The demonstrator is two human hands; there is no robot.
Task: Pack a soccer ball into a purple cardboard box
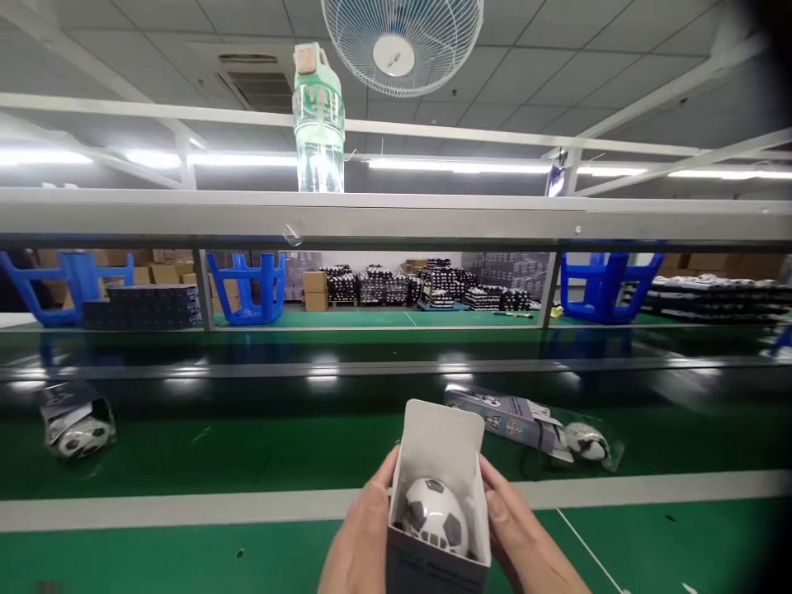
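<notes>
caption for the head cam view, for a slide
The left hand and right hand hold an open carton around a soccer ball over a green conveyor belt.

At 12 o'clock a white caged fan (pixel 393 49) hangs under the grey panel ceiling (pixel 544 49), and long fluorescent lights (pixel 458 165) shine from 9 o'clock to 3 o'clock. A pale metal shelf rail (pixel 396 216) goes across the view, above a green surface (pixel 247 454). Behind it, on a green floor (pixel 384 318), blue plastic stools (pixel 246 289) stand upside down at 10, 11 and 2 o'clock, with cardboard boxes (pixel 314 290) and stacks of dark packed goods (pixel 396 285) near them.
</notes>
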